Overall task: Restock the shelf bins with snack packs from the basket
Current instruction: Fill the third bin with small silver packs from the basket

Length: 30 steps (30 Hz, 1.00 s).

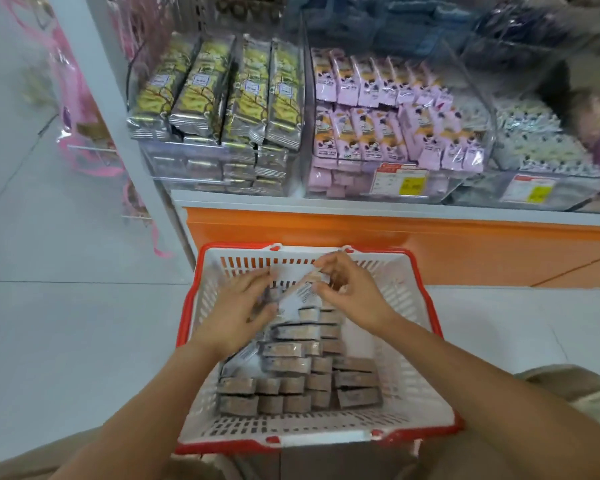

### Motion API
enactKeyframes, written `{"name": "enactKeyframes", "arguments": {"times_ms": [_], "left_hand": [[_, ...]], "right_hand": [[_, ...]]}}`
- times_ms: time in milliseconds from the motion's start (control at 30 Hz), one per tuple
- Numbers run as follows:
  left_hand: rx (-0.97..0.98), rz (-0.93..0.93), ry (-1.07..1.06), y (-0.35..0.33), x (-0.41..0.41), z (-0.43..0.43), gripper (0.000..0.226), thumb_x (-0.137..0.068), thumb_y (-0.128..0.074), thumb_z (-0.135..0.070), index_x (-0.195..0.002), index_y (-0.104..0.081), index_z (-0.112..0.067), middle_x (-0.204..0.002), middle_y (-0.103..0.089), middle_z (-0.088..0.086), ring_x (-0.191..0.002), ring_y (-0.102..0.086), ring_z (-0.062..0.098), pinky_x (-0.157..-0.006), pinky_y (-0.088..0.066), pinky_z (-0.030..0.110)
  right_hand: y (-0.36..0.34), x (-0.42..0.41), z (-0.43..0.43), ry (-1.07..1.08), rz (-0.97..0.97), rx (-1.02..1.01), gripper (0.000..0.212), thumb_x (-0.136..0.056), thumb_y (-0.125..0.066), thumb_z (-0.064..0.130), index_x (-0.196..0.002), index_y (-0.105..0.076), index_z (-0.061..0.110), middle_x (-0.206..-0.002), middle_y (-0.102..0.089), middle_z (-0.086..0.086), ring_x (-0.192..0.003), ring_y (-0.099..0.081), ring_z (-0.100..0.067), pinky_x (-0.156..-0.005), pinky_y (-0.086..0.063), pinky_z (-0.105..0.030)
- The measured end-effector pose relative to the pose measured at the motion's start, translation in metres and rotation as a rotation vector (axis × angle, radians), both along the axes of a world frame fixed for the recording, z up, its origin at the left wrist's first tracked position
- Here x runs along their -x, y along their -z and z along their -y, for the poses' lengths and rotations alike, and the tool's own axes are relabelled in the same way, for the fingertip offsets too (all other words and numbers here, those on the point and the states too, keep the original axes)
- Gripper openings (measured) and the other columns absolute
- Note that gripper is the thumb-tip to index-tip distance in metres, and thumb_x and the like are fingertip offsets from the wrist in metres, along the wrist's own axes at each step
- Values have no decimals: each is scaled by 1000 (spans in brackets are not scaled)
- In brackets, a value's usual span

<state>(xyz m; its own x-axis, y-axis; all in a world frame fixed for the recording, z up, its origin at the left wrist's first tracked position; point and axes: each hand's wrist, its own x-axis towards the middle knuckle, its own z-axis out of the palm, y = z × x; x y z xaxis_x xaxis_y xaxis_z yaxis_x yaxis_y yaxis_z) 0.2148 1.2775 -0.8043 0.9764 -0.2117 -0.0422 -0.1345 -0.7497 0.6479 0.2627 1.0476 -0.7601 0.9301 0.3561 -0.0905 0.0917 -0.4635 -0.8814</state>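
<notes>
A white basket with a red rim (426, 348) stands on the floor below the shelf, holding several brown-and-silver snack packs (291, 379) stacked in rows. My left hand (243, 306) reaches into the far part of the basket, fingers curled round a blurred pack. My right hand (347, 289) pinches the upper end of a silver pack (300, 296) that is tilted up between both hands. Above, clear shelf bins hold yellow-and-silver packs (219, 91) on the left and purple packs (378, 109) in the middle.
An orange base panel (430, 244) runs under the white shelf edge. A bin of white patterned packs (541, 143) stands at the right. A white upright post (118, 98) and pink bags (80, 116) are on the left. Pale floor tiles surround the basket.
</notes>
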Motion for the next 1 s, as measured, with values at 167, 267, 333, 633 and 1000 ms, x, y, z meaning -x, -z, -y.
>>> {"name": "enactKeyframes", "arguments": {"times_ms": [167,267,333,633,1000], "left_hand": [[358,-43,48,-53,-16,64,35,-100,-54,-39,-133,-55,-26,-124,-60,-2,-115,-53,9,-93,-45,29],[548,-98,40,-80,-22,98,28,-101,-55,-32,-127,-58,-22,-115,-66,4,-106,-60,16,-92,-49,34],[670,-95,26,-99,-26,120,20,-101,-55,-24,-120,-60,-19,-106,-70,4,-99,-65,13,-89,-51,31],[393,280,126,-145,-61,195,42,-95,-49,-36,-130,-58,-14,-131,-56,3,-125,-48,17,-108,-34,31],[-504,561,44,-138,-99,185,89,-92,-53,-20,-156,9,-10,-164,16,10,-151,14,25,-122,12,43]], "right_hand": [[-57,2,27,111,105,-193,36,-84,-75,24,-114,-55,19,-87,-65,-4,-71,-57,-10,-68,-48,-24],[-76,9,53,138,174,-257,49,-83,-75,26,-123,-49,19,-102,-69,-3,-89,-65,-18,-77,-52,-28],[-82,16,72,133,223,-218,52,-84,-75,21,-126,-46,19,-114,-65,-1,-99,-64,-20,-81,-52,-30],[-129,8,149,334,424,-167,31,-85,-74,10,-107,-55,18,-84,-66,0,-72,-64,-10,-65,-48,-18],[-157,-126,195,569,553,427,22,-86,-70,27,-103,-64,15,-65,-52,3,-61,-51,-16,-58,-42,-29]]}}
